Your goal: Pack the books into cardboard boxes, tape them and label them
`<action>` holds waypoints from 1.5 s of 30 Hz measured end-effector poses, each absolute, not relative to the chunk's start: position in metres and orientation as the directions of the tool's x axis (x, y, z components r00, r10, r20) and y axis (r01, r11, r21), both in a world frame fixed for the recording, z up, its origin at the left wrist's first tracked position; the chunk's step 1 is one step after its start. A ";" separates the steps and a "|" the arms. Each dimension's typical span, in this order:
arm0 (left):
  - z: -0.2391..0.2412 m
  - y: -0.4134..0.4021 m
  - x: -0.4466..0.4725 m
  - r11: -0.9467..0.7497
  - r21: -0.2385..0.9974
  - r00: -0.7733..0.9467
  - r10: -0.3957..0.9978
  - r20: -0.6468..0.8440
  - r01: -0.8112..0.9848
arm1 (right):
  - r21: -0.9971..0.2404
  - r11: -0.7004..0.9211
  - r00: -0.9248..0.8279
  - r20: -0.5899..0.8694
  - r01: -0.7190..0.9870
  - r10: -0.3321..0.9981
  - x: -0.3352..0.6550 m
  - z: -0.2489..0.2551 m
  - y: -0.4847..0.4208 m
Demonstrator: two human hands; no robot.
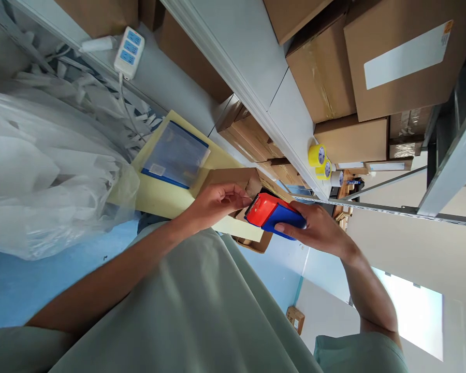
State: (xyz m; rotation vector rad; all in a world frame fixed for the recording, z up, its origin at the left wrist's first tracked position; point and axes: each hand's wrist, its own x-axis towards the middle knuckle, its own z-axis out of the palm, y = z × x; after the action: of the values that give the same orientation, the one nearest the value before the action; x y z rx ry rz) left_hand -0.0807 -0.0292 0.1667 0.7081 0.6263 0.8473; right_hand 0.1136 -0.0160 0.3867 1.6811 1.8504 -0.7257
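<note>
My right hand grips a red and blue tape dispenser with a black toothed edge facing left. Close beside that edge, my left hand has its thumb and fingers pinched together. Whatever lies between those fingertips is too small or clear to make out. Behind both hands sits a brown cardboard box on a pale yellow surface, its far end partly hidden by the dispenser. Left of the box lies a clear plastic folder with blue edges.
A white power strip lies at upper left, above a large translucent plastic bag. Yellow tape rolls stand on the white shelf beside stacked cardboard boxes. A metal rack post rises at right.
</note>
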 end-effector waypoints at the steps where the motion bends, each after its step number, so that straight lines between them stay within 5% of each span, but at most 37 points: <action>1: 0.166 -0.031 -0.078 0.479 0.752 0.507 0.832 -0.225 -0.452 | -0.048 0.056 -0.073 -0.727 0.997 0.683 0.112 0.387 -0.013; 4: 0.163 -0.038 -0.068 0.526 0.697 0.491 0.825 -0.279 -0.488 | -0.054 0.008 -0.048 -0.793 0.999 0.608 0.107 0.392 -0.003; 13: 0.108 -0.025 -0.063 0.597 0.657 0.372 0.802 -0.467 -0.461 | 0.200 -0.092 0.218 -0.825 0.976 0.522 0.132 0.450 0.023; 19: 0.084 -0.019 -0.032 0.612 0.647 0.356 0.791 -0.498 -0.454 | 0.204 -0.130 0.241 -0.784 0.970 0.572 0.122 0.435 0.032; 29: 0.070 -0.018 -0.014 0.395 0.891 0.178 0.915 -0.361 -0.222 | 0.122 -0.056 0.129 -0.739 0.991 0.661 0.110 0.423 0.038; 35: 0.063 -0.027 -0.016 0.407 0.891 0.072 0.913 -0.401 -0.201 | 0.115 -0.064 0.129 -0.743 0.991 0.657 0.107 0.422 0.035; 40: 0.089 -0.033 -0.032 0.170 0.950 0.094 0.984 -0.150 -0.261 | 0.092 -0.011 0.076 -0.738 0.996 0.671 0.110 0.419 0.033; 45: 0.127 -0.006 -0.038 -0.194 0.977 0.322 0.923 0.212 -0.087 | 0.104 0.051 0.039 -0.718 0.993 0.695 0.108 0.418 0.033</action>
State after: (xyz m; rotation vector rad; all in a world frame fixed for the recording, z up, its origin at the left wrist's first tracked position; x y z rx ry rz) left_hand -0.0382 -0.0055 0.1274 1.4584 0.8129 1.1233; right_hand 0.1080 0.0327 0.4181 1.7041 1.7157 -0.6196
